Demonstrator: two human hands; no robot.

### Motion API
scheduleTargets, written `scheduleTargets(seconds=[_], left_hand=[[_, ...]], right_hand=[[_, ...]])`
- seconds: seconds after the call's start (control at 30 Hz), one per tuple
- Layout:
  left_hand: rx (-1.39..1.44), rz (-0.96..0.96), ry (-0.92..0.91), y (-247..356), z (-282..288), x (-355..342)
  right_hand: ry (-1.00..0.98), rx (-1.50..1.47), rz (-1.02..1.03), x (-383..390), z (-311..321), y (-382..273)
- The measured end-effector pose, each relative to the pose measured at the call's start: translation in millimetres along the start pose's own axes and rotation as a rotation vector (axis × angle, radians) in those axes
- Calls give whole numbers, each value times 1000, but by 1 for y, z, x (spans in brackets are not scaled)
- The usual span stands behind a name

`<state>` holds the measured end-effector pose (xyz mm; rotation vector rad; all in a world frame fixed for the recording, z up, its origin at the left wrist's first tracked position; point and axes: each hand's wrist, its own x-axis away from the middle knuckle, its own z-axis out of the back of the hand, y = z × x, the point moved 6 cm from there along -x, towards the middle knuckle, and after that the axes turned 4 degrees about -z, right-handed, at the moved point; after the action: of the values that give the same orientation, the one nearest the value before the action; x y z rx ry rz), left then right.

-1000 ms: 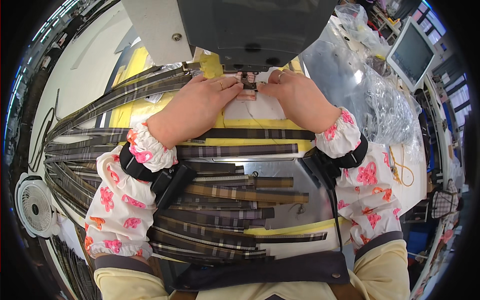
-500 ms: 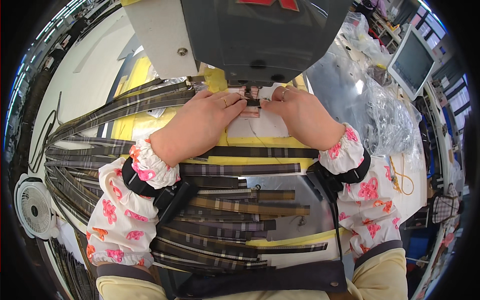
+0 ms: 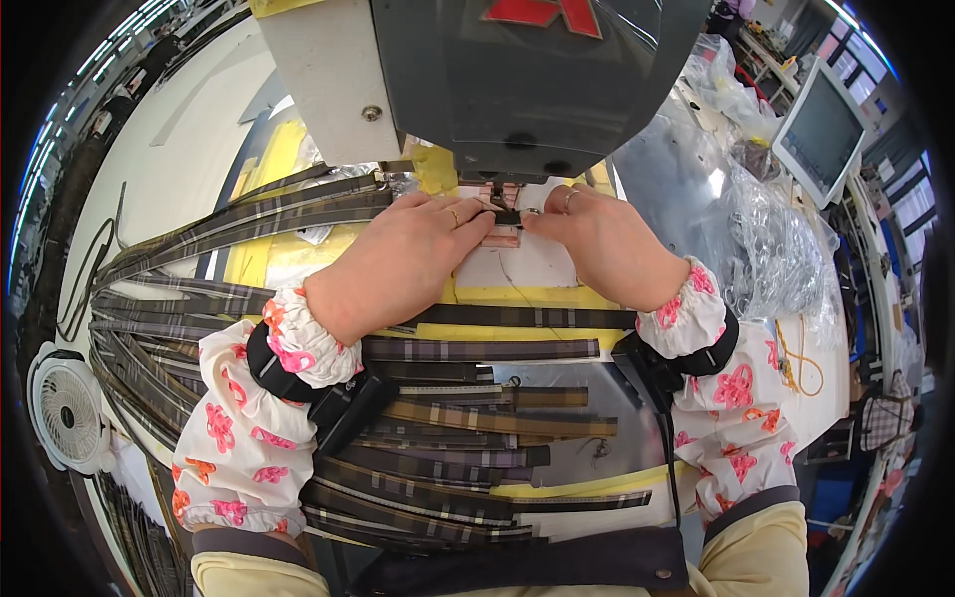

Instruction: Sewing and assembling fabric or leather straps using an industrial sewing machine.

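Observation:
Beneath the dark grey head of a sewing machine (image 3: 527, 95), a short stretch of dark fabric strip (image 3: 507, 217) shows between my hands. My left hand (image 3: 413, 254) pinches it from the left, fingers together. From the other side, my right hand (image 3: 605, 244) grips its end between thumb and bent fingers. The strip lies over a pinkish metal plate (image 3: 504, 239) under the presser parts. Plaid fabric strips (image 3: 298, 219) run in from the left toward my left hand, which hides whether they join the held piece.
Several more plaid strips (image 3: 487, 348) lie across the table in front of me, bunched at the left. Crumpled clear plastic (image 3: 771, 244) and a tablet-like screen (image 3: 821, 129) stand at right. A white fan (image 3: 68, 408) is at far left. Yellow tape (image 3: 587, 478) marks the surface.
The view has shifted slightly, so the machine head and table sit a little lower. Both hands keep their hold on the strip, with barely any movement relative to the machine.

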<state>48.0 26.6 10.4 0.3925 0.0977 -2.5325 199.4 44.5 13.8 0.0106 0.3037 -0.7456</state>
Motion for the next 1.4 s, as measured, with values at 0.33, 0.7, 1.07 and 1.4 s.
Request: scheduleTargets(seconds=[0.33, 0.7, 1.07, 1.4], left_hand=[[25, 8, 3, -6, -3, -2], [54, 33, -2, -6, -3, -3], [63, 36, 9, -9, -2, -6], [92, 56, -6, -8, 0, -8]], right_hand=[[13, -37, -15, -2, 1, 4], [9, -28, -41, -2, -3, 9], [12, -42, -47, -3, -2, 11], [16, -39, -34, -1, -2, 10]])
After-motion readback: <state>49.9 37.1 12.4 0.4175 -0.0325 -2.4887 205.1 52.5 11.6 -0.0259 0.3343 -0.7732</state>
